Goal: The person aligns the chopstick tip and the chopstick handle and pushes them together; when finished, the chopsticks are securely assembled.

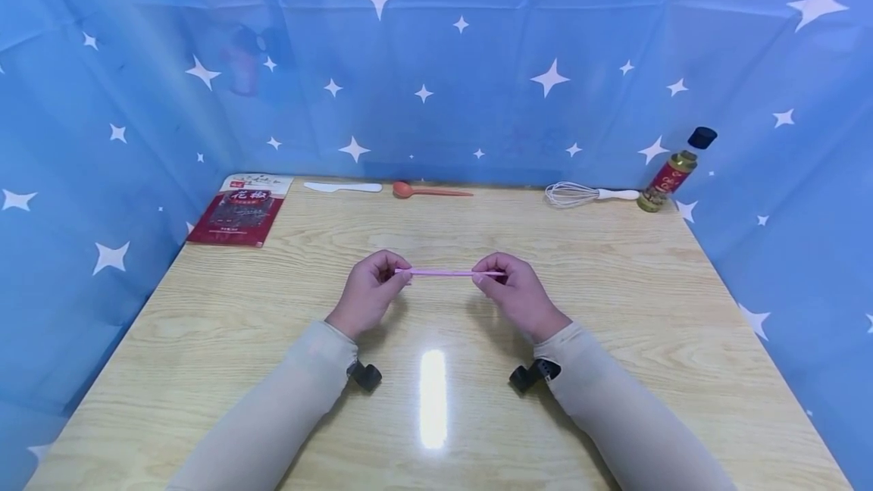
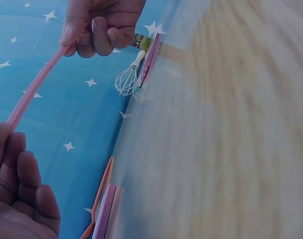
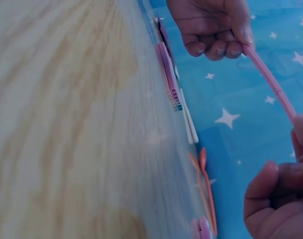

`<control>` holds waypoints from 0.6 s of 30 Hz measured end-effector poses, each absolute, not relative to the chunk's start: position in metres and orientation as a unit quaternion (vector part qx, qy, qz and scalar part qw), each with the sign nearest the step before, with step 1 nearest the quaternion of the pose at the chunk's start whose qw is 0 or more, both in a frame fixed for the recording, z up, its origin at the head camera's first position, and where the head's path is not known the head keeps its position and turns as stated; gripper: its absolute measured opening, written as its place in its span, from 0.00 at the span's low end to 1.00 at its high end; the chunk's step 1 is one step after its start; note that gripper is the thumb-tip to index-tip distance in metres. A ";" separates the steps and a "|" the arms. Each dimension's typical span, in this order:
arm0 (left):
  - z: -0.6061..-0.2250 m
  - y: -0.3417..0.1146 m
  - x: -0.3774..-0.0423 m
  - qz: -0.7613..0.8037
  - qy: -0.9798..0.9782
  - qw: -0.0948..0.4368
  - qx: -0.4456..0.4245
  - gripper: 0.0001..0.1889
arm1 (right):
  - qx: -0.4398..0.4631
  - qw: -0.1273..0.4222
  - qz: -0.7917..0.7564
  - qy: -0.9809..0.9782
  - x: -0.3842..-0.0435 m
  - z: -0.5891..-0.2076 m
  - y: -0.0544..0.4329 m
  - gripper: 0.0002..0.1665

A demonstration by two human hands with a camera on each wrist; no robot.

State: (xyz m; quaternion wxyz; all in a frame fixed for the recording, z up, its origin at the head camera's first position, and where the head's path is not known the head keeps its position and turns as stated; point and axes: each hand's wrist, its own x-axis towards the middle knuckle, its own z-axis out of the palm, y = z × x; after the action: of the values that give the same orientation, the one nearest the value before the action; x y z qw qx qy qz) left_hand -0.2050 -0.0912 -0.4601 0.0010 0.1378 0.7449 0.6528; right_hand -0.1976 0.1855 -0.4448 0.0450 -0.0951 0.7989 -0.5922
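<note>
A thin pink stick (image 1: 442,273), straw-like with a seam line part-way along, lies level between my two hands over the middle of the table. Near its left end my left hand (image 1: 368,290) pinches it between thumb and fingers. My right hand (image 1: 514,292) pinches the other end the same way. In the left wrist view the pink stick (image 2: 32,97) spans from the near left hand (image 2: 24,194) up to the right hand (image 2: 104,25). From the right wrist, the left hand (image 3: 213,25) shows at the top. The fingers hide both stick ends in part.
Along the table's (image 1: 239,370) back edge lie a red seasoning packet (image 1: 242,211), a white knife (image 1: 341,187), an orange spoon (image 1: 430,192), a whisk (image 1: 586,195) and an upright oil bottle (image 1: 671,176). Wrist views show pink-purple pieces (image 2: 150,59), kind unclear. Blue star-patterned cloth (image 1: 436,59) surrounds the table.
</note>
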 end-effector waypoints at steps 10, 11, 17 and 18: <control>-0.459 -0.093 -0.205 0.646 0.752 0.009 0.129 0.05 | -0.095 0.038 -0.587 0.803 -0.198 -0.443 0.187 0.07; -0.459 -0.093 -0.205 0.644 0.754 0.009 0.130 0.04 | -0.097 0.039 -0.585 0.804 -0.198 -0.444 0.187 0.07; -0.457 -0.091 -0.203 0.645 0.752 0.003 0.136 0.04 | -0.107 0.040 -0.587 0.802 -0.197 -0.445 0.187 0.07; -0.456 -0.091 -0.203 0.647 0.750 0.002 0.136 0.03 | -0.108 0.039 -0.589 0.800 -0.197 -0.445 0.186 0.07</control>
State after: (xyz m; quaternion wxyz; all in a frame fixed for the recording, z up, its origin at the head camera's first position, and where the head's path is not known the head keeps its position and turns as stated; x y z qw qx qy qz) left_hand -0.2030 -0.0910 -0.4562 0.0017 0.1365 0.7502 0.6469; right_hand -0.1966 0.1865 -0.4454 0.0394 -0.1080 0.7997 -0.5893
